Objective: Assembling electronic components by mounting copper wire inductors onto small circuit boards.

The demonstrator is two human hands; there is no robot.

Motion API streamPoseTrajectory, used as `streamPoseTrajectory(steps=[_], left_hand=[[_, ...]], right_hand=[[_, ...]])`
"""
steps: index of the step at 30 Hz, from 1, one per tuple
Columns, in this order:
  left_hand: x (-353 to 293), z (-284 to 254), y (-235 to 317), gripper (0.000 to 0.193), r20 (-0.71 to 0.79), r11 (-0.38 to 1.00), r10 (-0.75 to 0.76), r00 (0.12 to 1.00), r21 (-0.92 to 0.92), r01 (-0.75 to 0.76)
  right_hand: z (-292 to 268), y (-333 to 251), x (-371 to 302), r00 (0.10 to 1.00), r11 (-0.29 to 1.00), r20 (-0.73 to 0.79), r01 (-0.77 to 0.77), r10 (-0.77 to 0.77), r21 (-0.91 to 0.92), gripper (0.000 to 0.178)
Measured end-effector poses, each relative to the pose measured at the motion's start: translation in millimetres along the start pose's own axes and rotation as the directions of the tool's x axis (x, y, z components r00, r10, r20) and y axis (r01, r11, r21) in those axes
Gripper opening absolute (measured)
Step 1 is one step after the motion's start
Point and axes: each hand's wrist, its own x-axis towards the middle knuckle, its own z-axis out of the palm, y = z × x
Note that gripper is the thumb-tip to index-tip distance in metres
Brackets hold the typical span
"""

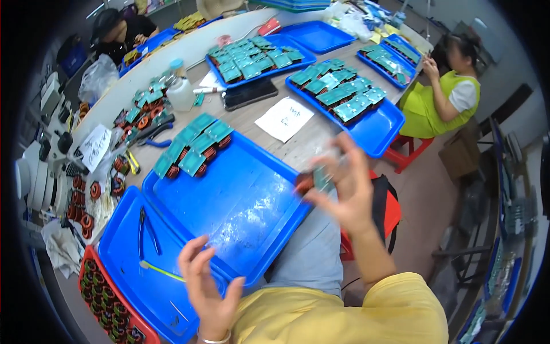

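Note:
My right hand point(352, 198), smeared a little by motion, is raised over the right edge of the large blue tray point(246, 212). Between its thumb and fingers it grips a green circuit board with a copper coil point(322, 179). My left hand point(209, 292) hovers above the near side of the trays, fingers curved and apart, holding nothing. Several green boards with copper coils point(195, 146) lie in rows at the far left of the large tray. In the smaller blue tray point(117, 243) beside it are dark-handled pliers point(141, 232) and a thin yellow-green brush-like stick point(163, 270).
A red tray of coils point(90, 252) stands at the near left. Farther back are blue trays of boards point(366, 140), a black phone point(250, 94), a paper note point(284, 118), a bottle point(180, 94) and blue-handled pliers point(156, 143). A person in yellow-green point(441, 103) sits at the right.

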Motion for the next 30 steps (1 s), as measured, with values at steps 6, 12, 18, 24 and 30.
streamPoseTrajectory(steps=[6,12,18,24,30], left_hand=[[-24,-58,-5,0.031,-0.203,0.973,-0.209,0.957,0.060,0.225],[-31,-101,-13,0.038,-0.192,0.929,-0.257,0.947,0.221,0.297],[9,-100,-19,0.026,-0.095,0.948,-0.152,0.984,0.267,0.173],[88,-69,-48,0.035,0.159,0.726,0.124,0.979,0.658,-0.199],[148,-16,-96,0.054,0.152,0.404,0.221,0.963,0.885,-0.232]], right_hand=[[-172,70,75,0.935,0.843,-0.353,-0.176,-0.018,-0.509,0.082],[-246,130,116,0.959,0.629,-0.274,-0.169,-0.072,-0.759,0.083],[-289,179,138,0.946,0.317,0.178,0.262,-0.270,-0.912,0.087],[-259,147,135,0.956,0.359,0.078,0.181,-0.284,-0.916,0.077],[-166,73,81,0.957,0.504,-0.080,0.076,-0.280,-0.860,0.064]])
